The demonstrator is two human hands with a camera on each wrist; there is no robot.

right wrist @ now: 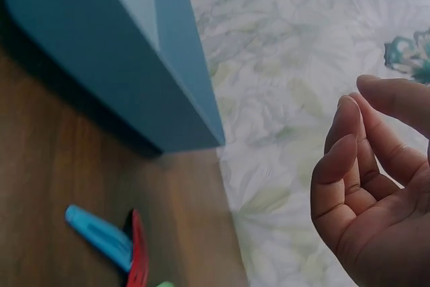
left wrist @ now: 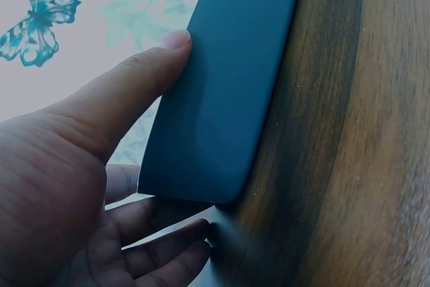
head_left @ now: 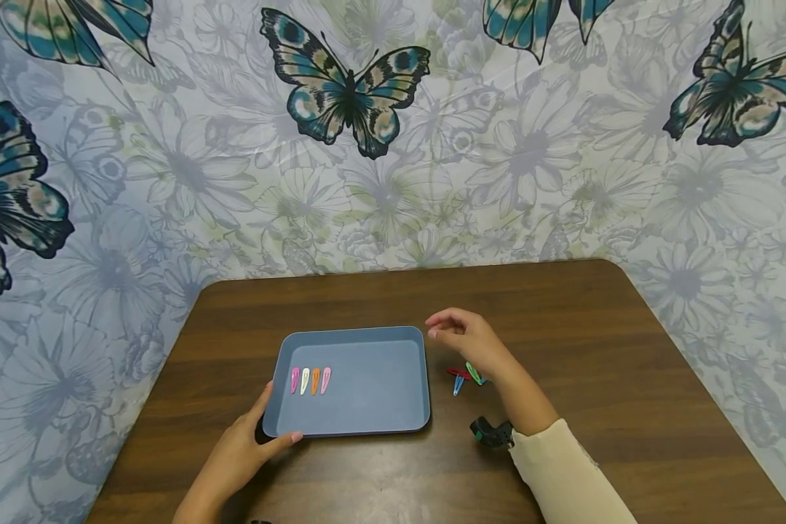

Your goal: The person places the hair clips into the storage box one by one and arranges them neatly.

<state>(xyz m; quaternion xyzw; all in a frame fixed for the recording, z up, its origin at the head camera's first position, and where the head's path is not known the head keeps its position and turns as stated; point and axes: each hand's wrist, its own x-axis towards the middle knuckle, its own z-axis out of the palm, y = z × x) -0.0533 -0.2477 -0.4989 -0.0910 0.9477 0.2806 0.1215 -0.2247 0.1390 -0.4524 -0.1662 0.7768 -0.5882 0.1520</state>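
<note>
A blue-grey rectangular tray (head_left: 380,386) lies on the table. My left hand (head_left: 236,444) holds its near left corner; in the left wrist view the thumb (left wrist: 176,39) presses the tray's side wall, and the other fingers are at the adjoining end. Several snap hair clips stand in a row at the tray's left: a pink clip (head_left: 295,380), a white clip (head_left: 304,380), an orange clip (head_left: 316,380) and a paler pink clip (head_left: 326,380). My right hand (head_left: 468,338) hovers beside the tray's far right corner, fingers loosely bent, nothing visible between them.
Right of the tray, under the right forearm, lies a small pile with a red clip (head_left: 458,373), a blue clip (head_left: 458,385) and a green clip (head_left: 474,373). A black wrist camera (head_left: 491,432) sticks out from the right wrist. Butterfly-patterned cloth (head_left: 393,211) lies beyond the brown table (head_left: 563,313).
</note>
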